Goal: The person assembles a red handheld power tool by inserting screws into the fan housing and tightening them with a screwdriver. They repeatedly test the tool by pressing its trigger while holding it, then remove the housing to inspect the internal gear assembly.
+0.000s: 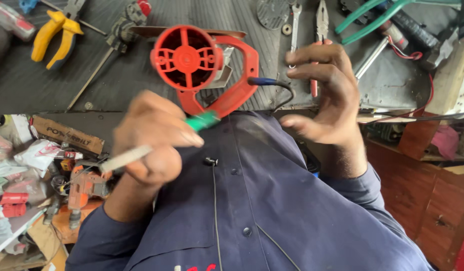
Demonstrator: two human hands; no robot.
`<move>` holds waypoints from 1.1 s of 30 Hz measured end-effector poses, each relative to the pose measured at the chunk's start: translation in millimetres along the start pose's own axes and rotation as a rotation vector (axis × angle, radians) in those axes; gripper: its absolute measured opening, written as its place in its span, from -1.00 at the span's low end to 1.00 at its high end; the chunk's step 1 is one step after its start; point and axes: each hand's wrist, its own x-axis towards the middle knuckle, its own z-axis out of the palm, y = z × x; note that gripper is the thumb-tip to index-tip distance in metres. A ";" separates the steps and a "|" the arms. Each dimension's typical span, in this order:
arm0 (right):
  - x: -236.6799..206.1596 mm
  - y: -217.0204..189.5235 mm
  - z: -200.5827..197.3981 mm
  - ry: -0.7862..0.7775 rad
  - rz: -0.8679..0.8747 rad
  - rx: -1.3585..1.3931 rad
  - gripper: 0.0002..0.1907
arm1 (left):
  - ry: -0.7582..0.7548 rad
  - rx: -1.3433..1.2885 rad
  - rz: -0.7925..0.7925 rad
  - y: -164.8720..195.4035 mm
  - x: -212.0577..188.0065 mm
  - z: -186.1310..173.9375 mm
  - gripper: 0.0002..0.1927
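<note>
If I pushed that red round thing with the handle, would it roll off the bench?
Probably not far. The red housing has a round drum, but its looped handle juts out sideways and would likely stop a roll. It looks like hollow plastic with open vents, so probably light for its size. The cord trailing from it seems floppy and might drag.

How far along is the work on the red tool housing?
Done, by the look of it: the red housing lies opened on the bench, fan end showing. In hand: the left hand holds a green-handled screwdriver, blurred; the right hand is open beside the housing, holding nothing. Left: the housing isn't closed up; pliers and wrench lie unused.
</note>
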 end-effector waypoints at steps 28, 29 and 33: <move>259.1 32.6 71.4 -0.661 -0.564 -0.256 -0.87 | 0.107 0.099 -0.729 -197.9 -46.4 -138.1 -0.77; 264.1 35.1 71.1 -0.669 -0.578 -0.248 -0.91 | 0.091 0.104 -0.717 -200.5 -46.1 -137.9 -0.77; 278.6 39.4 69.1 -0.711 -0.609 -0.256 -0.77 | 0.095 0.106 -0.756 -205.1 -45.7 -137.1 -0.74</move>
